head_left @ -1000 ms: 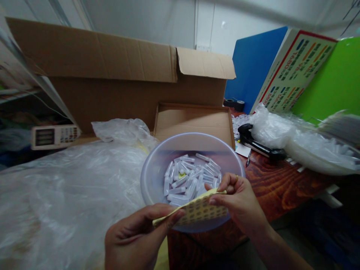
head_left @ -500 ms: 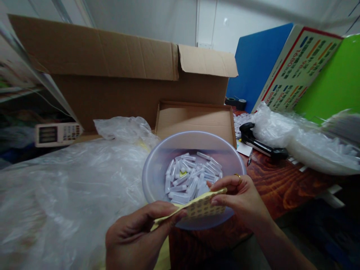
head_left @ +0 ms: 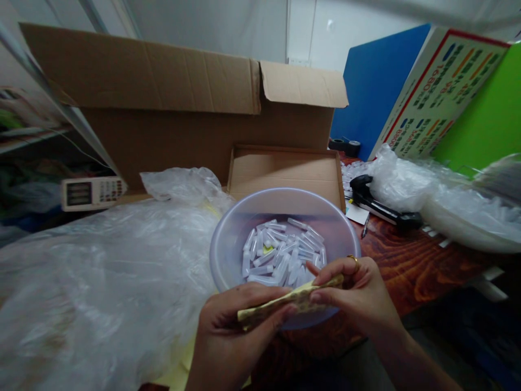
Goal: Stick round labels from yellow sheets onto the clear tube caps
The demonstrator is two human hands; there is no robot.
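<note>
Between my two hands is a folded yellow sheet with rows of small marks [head_left: 301,298], held over the near rim of a translucent plastic bowl [head_left: 228,239]. My left hand [head_left: 240,326] pinches its left part between thumb and fingers. At the other end my right hand [head_left: 354,293], with a ring on one finger, grips the sheet the same way. Inside the bowl lie many small clear plastic tubes [head_left: 280,255] with white ends, and a small yellow piece [head_left: 267,250] shows among them.
Clear plastic sheeting [head_left: 109,271] spreads over the left side. Behind the bowl stand a shallow cardboard tray [head_left: 285,168] and a large carton [head_left: 163,81]. On the wooden table [head_left: 407,266] at right are a black tape dispenser-like tool [head_left: 378,206], a pen [head_left: 365,226] and a bag-filled basin [head_left: 468,228].
Both hands have shifted right with the yellow sheet, my left hand the most. The sheet now looks narrower and more folded over, and less of its marked face shows.
</note>
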